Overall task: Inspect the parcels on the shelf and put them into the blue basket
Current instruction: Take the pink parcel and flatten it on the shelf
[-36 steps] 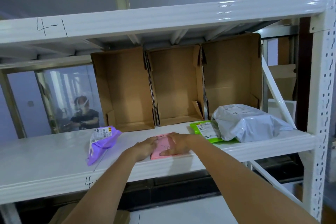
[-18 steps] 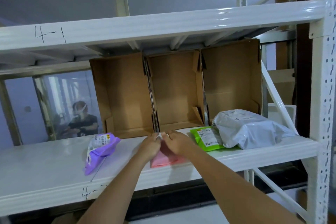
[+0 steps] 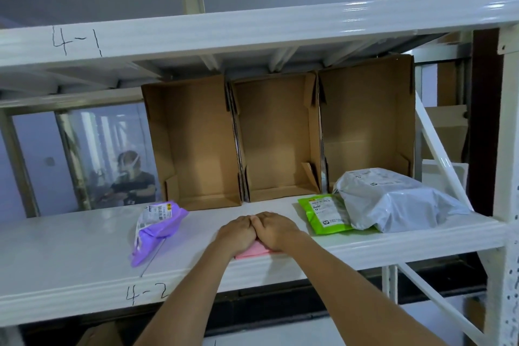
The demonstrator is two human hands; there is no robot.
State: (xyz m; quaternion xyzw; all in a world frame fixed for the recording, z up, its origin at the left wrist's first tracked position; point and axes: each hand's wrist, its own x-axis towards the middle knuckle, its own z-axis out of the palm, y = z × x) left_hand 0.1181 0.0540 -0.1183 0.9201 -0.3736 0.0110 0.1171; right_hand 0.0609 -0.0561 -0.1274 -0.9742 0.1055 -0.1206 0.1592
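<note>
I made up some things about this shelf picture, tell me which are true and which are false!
1. Both hands, the left hand and the right hand, are on the pink parcel. True.
2. The purple parcel is inside a cardboard box. False: it lies on the white shelf, in front of the left cardboard box.
3. The grey parcel lies partly over the green parcel. True.
4. The three cardboard boxes are full of parcels. False: they look empty.
5. The shelf edge below the hands reads 4-2. True.
</note>
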